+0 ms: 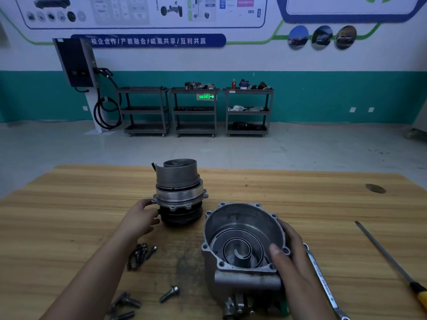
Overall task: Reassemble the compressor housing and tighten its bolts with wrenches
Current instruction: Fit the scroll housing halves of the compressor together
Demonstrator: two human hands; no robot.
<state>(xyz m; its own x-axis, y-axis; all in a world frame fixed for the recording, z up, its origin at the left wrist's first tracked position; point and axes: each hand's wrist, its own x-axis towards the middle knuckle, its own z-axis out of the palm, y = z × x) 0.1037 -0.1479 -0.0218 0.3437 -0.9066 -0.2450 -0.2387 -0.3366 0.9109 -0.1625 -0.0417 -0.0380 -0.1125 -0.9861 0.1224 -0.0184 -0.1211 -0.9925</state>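
The left grip (138, 219) was curled against the side of the compressor body (179, 192), thumb on its flange edge, fingers on the black lower part. The body stood upright on the bench (300, 195), near the far edge, scroll uppermost. The right grip (293, 257) clasped the housing shell (242, 239), thumb hooked over the rim, fingers round the outer wall; its open mouth faced up. A narrow gap of bare wood lay between shell and body. Loose bolts (141, 255) lay scattered under the left forearm. A wrench (323, 285) lay just beside the right wrist, a yellow-handled file (388, 252) farther right, with open bench beyond them
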